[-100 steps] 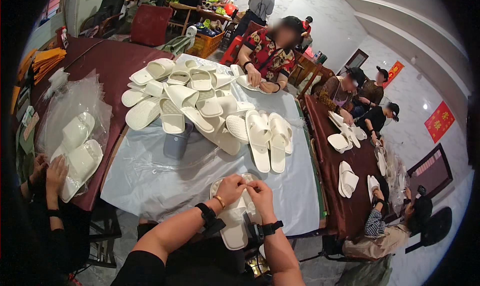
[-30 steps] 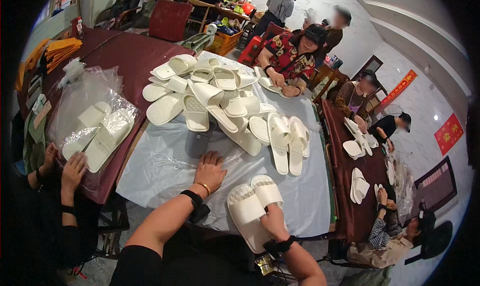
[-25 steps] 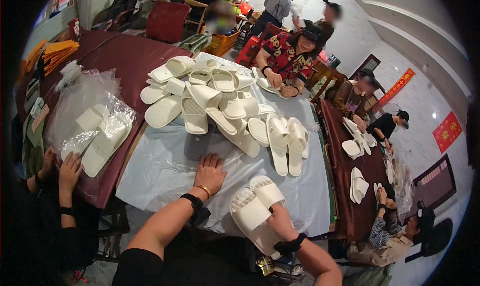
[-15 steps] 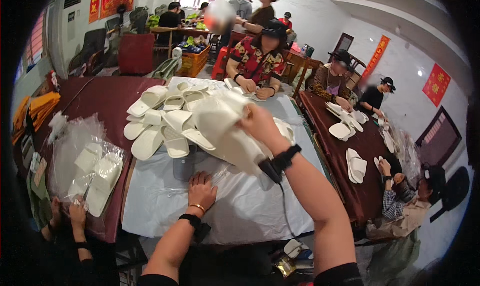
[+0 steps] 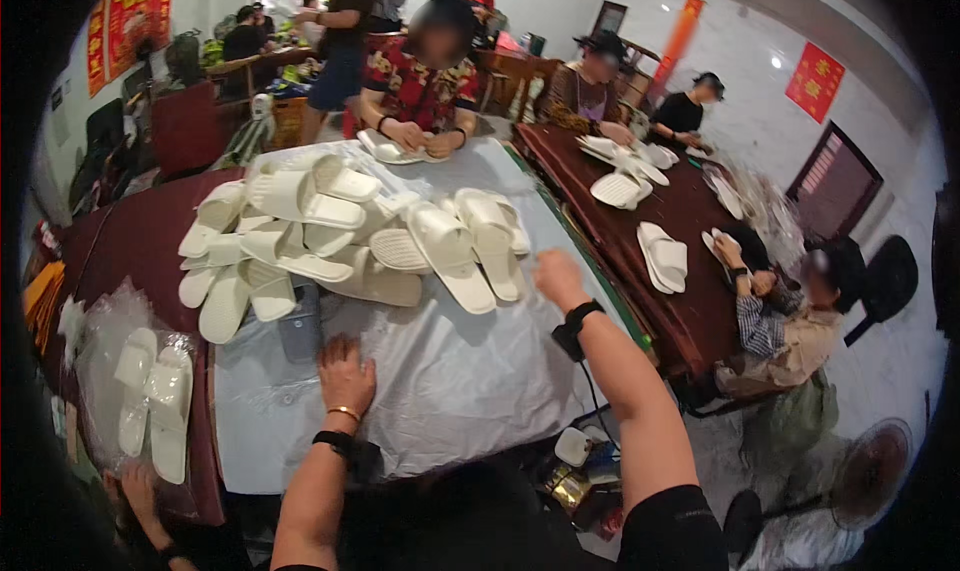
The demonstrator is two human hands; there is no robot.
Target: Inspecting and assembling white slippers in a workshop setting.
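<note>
My left hand (image 5: pixel 346 375) lies palm down on the pale sheet covering the table, fingers stretched out, holding nothing. Above the table's right side my right hand (image 5: pixel 562 277) hangs with its fingers curled in and nothing visible in it. To its left, apart from it, a white slide slipper (image 5: pixel 492 246) lies at the right end of the pile. Another white slipper (image 5: pixel 452 256) rests beside it, toe end pointing toward me. The heap of white slippers (image 5: pixel 285 193) spreads leftward, some on top of others. A grey box-like thing (image 5: pixel 299 327) sits partly under the heap near my left hand.
Across the table a person (image 5: pixel 425 91) handles a white slipper. At left, clear plastic bags a pair of slippers (image 5: pixel 170 411) beside another person's hand (image 5: pixel 138 491). A dark red table (image 5: pixel 610 241) on the right bears more slippers. A standing fan (image 5: pixel 870 471) is at lower right.
My right hand has let go of the white slipper and drawn back from the pile, its fingers now empty. My left hand still rests on the sheet. The whole view has shifted.
</note>
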